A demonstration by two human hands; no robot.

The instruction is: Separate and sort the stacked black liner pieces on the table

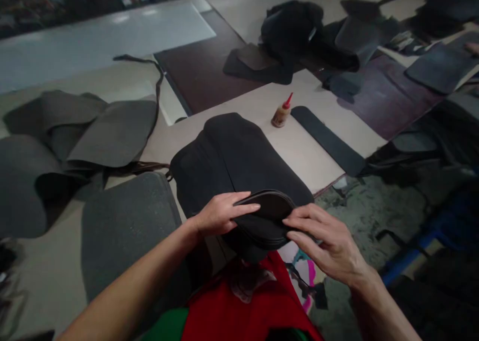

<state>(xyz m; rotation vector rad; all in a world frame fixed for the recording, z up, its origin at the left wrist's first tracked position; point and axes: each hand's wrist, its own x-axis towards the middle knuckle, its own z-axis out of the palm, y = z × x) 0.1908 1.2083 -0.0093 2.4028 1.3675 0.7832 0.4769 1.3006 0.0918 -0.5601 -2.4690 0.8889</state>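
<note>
Head view: left hand and right hand both pinching black layered leather piece between them, over black fabric bundle on worktop. Glue bottle well beyond hands.

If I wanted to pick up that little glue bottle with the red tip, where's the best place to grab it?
Grip the glue bottle around its squat body, coming from above or the near side. It stands upright and alone on the table; the red nozzle is too thin to hold well.
</note>
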